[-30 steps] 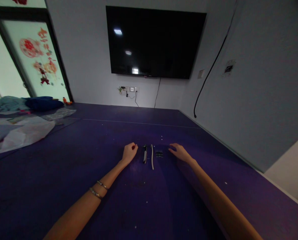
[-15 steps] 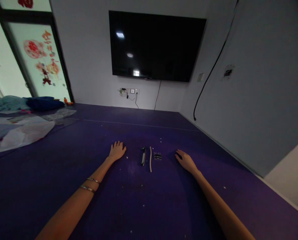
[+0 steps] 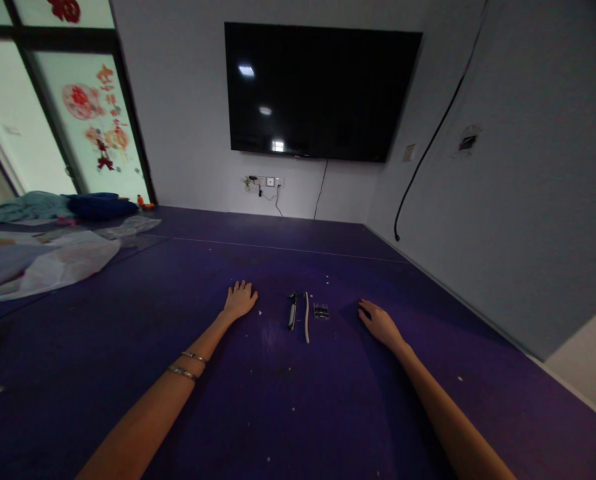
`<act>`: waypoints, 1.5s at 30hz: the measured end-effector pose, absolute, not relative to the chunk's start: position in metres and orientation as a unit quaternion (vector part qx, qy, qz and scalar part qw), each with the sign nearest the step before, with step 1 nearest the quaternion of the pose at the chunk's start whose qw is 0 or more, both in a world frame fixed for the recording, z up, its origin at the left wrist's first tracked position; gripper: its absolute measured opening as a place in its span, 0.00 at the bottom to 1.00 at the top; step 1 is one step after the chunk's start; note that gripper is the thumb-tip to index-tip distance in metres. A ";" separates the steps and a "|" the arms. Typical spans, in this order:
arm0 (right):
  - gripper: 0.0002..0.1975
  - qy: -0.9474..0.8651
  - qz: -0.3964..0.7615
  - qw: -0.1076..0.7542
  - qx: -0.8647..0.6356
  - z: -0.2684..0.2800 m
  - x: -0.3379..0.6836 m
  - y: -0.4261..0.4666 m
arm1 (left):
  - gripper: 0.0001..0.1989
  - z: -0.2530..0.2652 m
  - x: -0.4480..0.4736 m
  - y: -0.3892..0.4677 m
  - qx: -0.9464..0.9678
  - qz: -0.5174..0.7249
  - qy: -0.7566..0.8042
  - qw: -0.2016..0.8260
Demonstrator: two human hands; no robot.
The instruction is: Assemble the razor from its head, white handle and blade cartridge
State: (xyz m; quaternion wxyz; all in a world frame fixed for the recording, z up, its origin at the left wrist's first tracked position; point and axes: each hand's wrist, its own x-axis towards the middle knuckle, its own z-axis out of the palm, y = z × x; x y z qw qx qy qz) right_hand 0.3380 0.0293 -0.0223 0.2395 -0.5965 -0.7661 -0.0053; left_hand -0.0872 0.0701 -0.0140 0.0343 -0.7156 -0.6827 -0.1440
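My left hand [image 3: 240, 300] lies palm down on the purple surface with its fingers spread, holding nothing. To the right of it lies a slim tool [image 3: 293, 311] with a dark head and a grey-and-black handle, which looks like a razor. Beside that is a thin, slightly curved whitish stick [image 3: 307, 319]. A small clear packet with dark pieces inside [image 3: 321, 311] rests just right of the stick. My right hand [image 3: 378, 322] sits further right, apart from the packet, its thumb and fingers loosely apart around nothing.
The purple surface [image 3: 248, 413] bears small white specks. Plastic sheeting [image 3: 73, 267] and a blue cloth bundle [image 3: 101, 205] lie at the left. A black cable [image 3: 431, 143] hangs down the right wall. A television [image 3: 323, 93] is mounted ahead.
The view has turned slightly left, so everything appears a little further right. Both hands and the small items keep their places on the surface.
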 end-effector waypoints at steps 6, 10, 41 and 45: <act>0.21 -0.770 -0.016 0.248 -0.588 -0.029 0.342 0.034 | 0.26 -0.014 -0.087 0.070 -0.716 -0.144 -0.682 0.038; 0.20 -0.770 -0.030 0.252 -0.586 -0.031 0.342 0.034 | 0.25 -0.013 -0.087 0.069 -0.716 -0.144 -0.682 0.039; 0.21 -0.760 -0.033 0.243 -0.602 -0.025 0.337 0.031 | 0.11 0.036 -0.052 0.059 -0.704 -0.228 -0.671 -0.050; 0.20 -0.753 -0.027 0.244 -0.611 -0.024 0.335 0.029 | 0.09 0.043 -0.019 0.053 -0.723 -0.204 -0.654 -0.095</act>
